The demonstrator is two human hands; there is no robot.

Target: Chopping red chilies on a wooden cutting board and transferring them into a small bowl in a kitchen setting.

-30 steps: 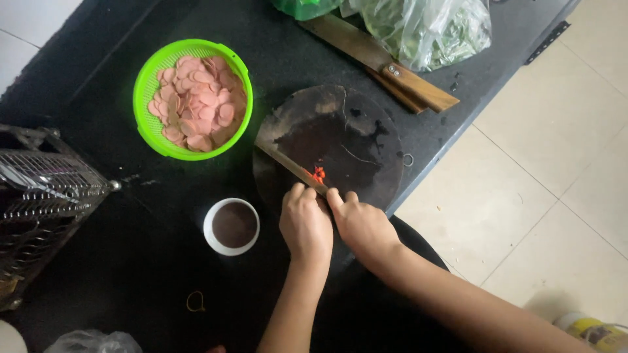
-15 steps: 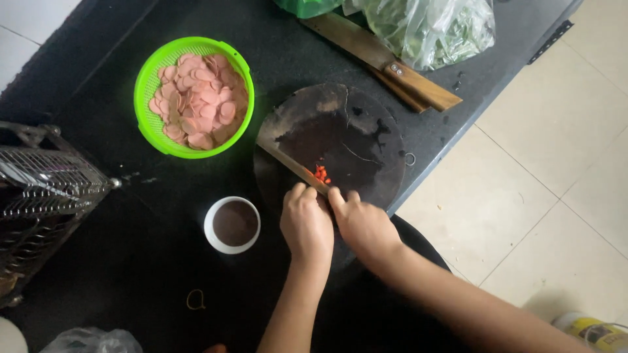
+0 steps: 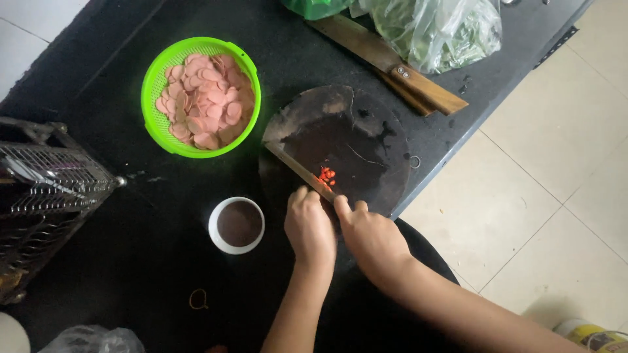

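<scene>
A round dark chopping board (image 3: 366,131) lies on the black counter near its right edge. A small heap of chopped red chili (image 3: 326,176) sits on it, right beside a long knife blade (image 3: 294,167) that slants from upper left to lower right. My right hand (image 3: 373,238) grips the knife's handle at the board's near rim. My left hand (image 3: 310,225) sits just left of the blade, fingers bunched and pressed down on the chili; the part it pins is hidden under the fingers.
A green basket (image 3: 157,78) of pink sausage slices stands to the upper left. A white cup (image 3: 216,225) with dark contents is left of my hands. A wood-handled cleaver (image 3: 428,91) and bags of greens (image 3: 438,29) lie behind the board. A wire rack (image 3: 46,189) stands at far left.
Hardly anything differs. Both hands and the blade stay at the board's near edge by the red pieces; the view has only shifted slightly.
</scene>
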